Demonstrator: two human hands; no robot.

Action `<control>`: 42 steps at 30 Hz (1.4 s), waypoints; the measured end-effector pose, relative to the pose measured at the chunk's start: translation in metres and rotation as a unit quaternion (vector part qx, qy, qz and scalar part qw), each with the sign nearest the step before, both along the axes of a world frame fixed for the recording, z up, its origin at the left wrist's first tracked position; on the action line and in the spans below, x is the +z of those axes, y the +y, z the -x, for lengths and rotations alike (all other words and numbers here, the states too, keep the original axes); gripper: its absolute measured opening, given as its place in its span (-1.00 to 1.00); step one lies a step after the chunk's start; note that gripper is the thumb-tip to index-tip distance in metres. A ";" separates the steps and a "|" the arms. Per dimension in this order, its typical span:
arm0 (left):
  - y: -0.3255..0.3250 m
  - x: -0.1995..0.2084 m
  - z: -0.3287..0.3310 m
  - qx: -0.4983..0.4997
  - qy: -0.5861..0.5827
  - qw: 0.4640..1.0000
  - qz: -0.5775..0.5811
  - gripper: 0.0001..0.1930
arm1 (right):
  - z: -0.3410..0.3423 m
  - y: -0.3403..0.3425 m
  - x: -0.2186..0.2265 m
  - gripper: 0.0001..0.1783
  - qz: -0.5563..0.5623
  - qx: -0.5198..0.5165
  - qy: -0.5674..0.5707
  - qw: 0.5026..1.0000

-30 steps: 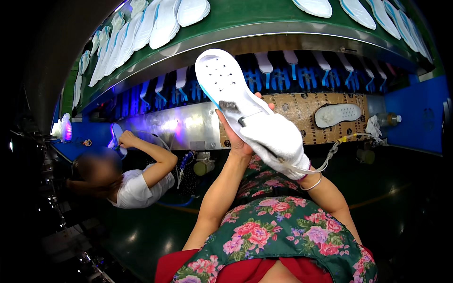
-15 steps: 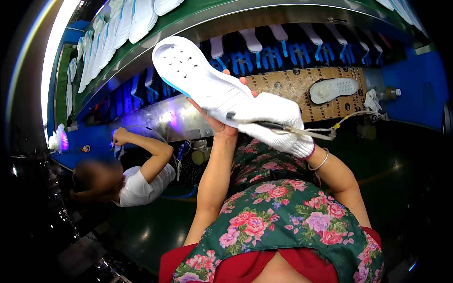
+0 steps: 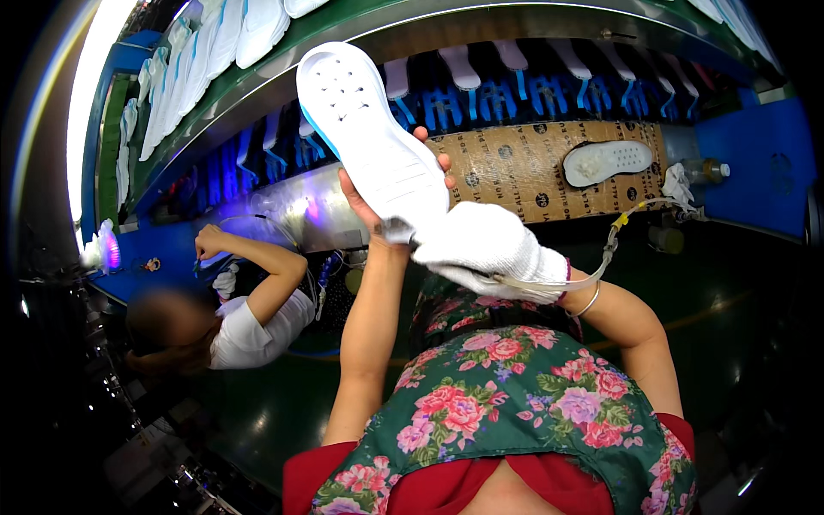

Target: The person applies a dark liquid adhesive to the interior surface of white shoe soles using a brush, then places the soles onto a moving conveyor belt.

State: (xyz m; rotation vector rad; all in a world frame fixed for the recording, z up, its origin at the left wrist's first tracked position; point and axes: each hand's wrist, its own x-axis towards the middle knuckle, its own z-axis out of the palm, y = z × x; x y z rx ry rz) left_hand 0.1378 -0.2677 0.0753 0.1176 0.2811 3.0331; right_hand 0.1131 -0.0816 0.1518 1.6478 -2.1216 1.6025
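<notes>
A: Far left?

B: Co-worker, white top, arm bent, well apart from the work. Behind, loose soles line the green shelf.

A: Left hand?

B: Bare, in front of the metal desk, cupping the white sole from underneath. Thumb at its left edge, fingertips showing along the right edge, so the sole is gripped between them. Forearm comes up steeply from the lower edge.

A: Where's the sole, exactly?

B: Raised in front of the desk, holed end up and away. Long axis slants from upper left to lower right, toward the glove. Left hand is nearer, touching it.

A: And the brush?

B: Dark tip by the sole's lower end, left side. Touching or just off? Can't tell.

A: Right hand?

B: White-gloved, fingers curled round the brush handle, mostly hidden. Sole lies up and left of those fingers. Forearm angles in from the right, elbow out, bracelet at the wrist.

A: Further right?

B: Clear tube trailing off the glove; second sole lying on cardboard; capped bottle at the end.
</notes>
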 end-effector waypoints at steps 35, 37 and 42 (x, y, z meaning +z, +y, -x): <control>-0.038 0.030 0.014 -0.166 0.051 0.981 0.092 0.02 | -0.030 -0.004 0.009 -0.69 -0.025 0.055 -0.027 0.998; -0.040 0.030 0.014 -0.164 0.050 0.981 0.090 0.01 | -0.023 -0.005 0.021 -0.71 -0.012 0.080 -0.124 0.989; -0.042 0.030 0.013 -0.159 0.028 0.982 0.096 0.04 | -0.017 -0.012 0.019 -0.75 -0.032 0.005 -0.096 0.995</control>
